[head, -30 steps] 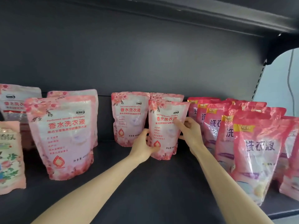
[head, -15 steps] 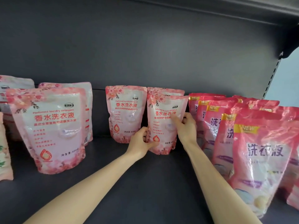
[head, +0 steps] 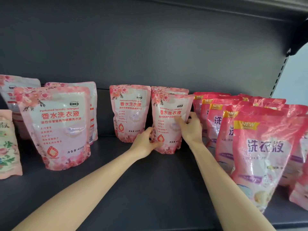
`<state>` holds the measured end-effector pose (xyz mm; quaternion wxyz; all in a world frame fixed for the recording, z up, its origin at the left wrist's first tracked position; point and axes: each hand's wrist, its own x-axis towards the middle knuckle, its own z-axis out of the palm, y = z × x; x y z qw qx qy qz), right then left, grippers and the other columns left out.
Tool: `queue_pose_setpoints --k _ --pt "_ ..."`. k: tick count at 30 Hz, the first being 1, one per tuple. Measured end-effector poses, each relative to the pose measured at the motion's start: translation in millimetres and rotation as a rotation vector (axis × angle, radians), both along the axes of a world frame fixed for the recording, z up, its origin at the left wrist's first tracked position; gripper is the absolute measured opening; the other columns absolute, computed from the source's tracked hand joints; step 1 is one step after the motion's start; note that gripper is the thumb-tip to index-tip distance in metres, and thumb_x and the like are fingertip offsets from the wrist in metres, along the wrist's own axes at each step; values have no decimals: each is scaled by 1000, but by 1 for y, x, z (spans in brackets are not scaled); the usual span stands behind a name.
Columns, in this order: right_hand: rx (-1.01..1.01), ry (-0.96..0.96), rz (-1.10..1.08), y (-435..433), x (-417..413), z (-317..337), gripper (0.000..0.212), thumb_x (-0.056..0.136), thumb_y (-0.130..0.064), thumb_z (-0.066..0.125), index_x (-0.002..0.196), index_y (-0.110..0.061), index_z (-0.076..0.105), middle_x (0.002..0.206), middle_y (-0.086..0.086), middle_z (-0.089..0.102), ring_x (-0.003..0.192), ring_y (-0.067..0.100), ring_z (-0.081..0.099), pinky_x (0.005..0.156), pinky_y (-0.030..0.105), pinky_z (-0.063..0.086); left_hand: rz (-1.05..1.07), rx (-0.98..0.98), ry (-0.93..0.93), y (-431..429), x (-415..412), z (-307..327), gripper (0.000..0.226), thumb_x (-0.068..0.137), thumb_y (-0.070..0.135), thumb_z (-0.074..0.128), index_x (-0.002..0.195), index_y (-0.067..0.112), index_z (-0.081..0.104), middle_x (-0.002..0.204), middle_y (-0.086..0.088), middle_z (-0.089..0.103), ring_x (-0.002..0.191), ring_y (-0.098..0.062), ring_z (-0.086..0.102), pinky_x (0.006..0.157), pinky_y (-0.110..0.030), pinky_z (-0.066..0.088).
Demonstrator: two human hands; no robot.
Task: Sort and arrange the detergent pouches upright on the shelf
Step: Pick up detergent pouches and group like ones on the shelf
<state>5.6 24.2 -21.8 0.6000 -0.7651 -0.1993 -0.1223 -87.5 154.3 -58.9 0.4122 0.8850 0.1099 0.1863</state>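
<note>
pale pink floral pouch (head: 168, 120): roughly upright, base on the dark shelf (head: 133, 189), mid-shelf. Left hand (head: 144, 144) grips its lower left edge, thumb on the front, fingers curled round the side. Right hand (head: 190, 129) holds its right edge, fingers wrapped behind, one digit laid across the front. Matching rear pouch (head: 170, 90) directly behind it; neighbour pouch (head: 130, 112) just beside, left. Deeper pink pouches (head: 260, 152) in rows close at right. Large floral pouch (head: 56, 127) further left.
</note>
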Motion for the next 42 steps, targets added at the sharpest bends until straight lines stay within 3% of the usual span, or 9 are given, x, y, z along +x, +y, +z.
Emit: queue_pose_setpoints --k 5,9,13,17,25,30,35,39,42 --pt "-263 35 -56 -10 -12 7 47 86 -30 68 124 -11 48 121 9 62 108 31 60 89 45 52 0 169 121 5 -10 9 54 88 32 64 135 16 44 128 -4 58 113 -21 57 95 -35 47" --pt "-458 17 -69 -23 -34 9 57 86 -45 64 129 -15 44 124 7 58 109 32 58 88 44 50 30 291 151 7 -29 14 47 88 32 63 130 14 51 126 -6 59 112 -21 58 94 -33 48" --pt "-545 -116 -5 -27 -57 6 46 88 -18 62 131 -10 47 130 9 56 112 30 58 92 42 51 89 403 81 9 -60 20 37 90 28 61 124 14 56 124 -3 62 111 -18 59 94 -34 49" --pt "-563 -158 105 -11 -84 12 43 87 -18 65 127 -12 52 129 9 56 114 28 56 90 37 48 194 460 -18 21 -101 26 28 89 28 61 115 16 62 112 1 66 102 -16 60 89 -38 51" --pt "-475 -225 344 59 -138 21 34 87 -19 65 120 -14 58 120 5 59 107 23 58 86 34 51 507 326 -275 69 -187 21 21 86 22 65 104 13 59 100 2 58 93 -18 56 81 -33 48" --pt "-407 -222 436 111 -170 14 46 88 -23 66 129 -10 51 127 7 57 114 21 54 88 23 41 621 314 -260 94 -226 -4 51 83 23 69 126 11 43 126 -6 43 115 -20 46 89 -27 40" --pt "-265 12 531 149 -183 2 71 83 -31 72 140 -10 36 135 6 51 121 23 52 96 31 46 486 205 -266 108 -237 -23 72 84 24 69 141 13 26 137 -2 38 124 -15 40 93 -19 31" --pt "-139 127 526 165 -185 -5 61 78 -28 77 128 -9 47 111 2 65 97 16 65 74 24 55 389 64 -228 127 -228 -27 78 82 24 70 144 13 23 138 -1 43 126 -14 42 96 -22 36" --pt "-75 162 494 166 -186 -5 47 79 -18 76 119 -6 52 97 1 65 90 19 67 66 30 60 439 30 -217 139 -219 -25 70 83 24 70 139 6 31 131 -7 49 122 -23 48 95 -31 43"
